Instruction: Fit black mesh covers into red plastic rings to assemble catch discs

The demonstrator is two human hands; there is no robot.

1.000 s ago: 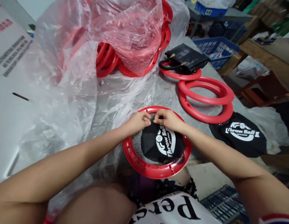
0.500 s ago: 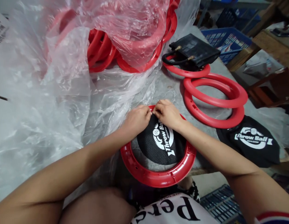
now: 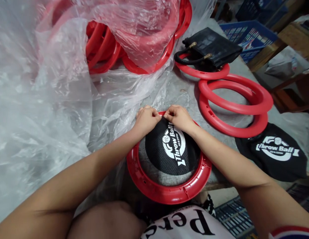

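A red plastic ring [image 3: 166, 192] lies at the table's near edge, over my lap. Inside it sits a black mesh cloth [image 3: 169, 149] printed "Throw Ball" in white. My left hand [image 3: 146, 119] and my right hand [image 3: 178, 118] are side by side at the ring's far rim. Both pinch the top edge of the black cloth against that rim, fingers closed. The fingertips hide the exact spot where cloth meets ring.
Two more red rings [image 3: 235, 99] are stacked to the right, with a third under a black handbag [image 3: 210, 49]. Another printed black cloth [image 3: 274, 151] lies at the right. A clear plastic bag [image 3: 57, 83] holding several red rings fills the left and back. Blue crates [image 3: 249, 36] stand beyond.
Both hands have slid a little farther up to the ring's far rim, pulling the cloth's top edge with them. The cloth now lies flatter and more spread out inside the ring.
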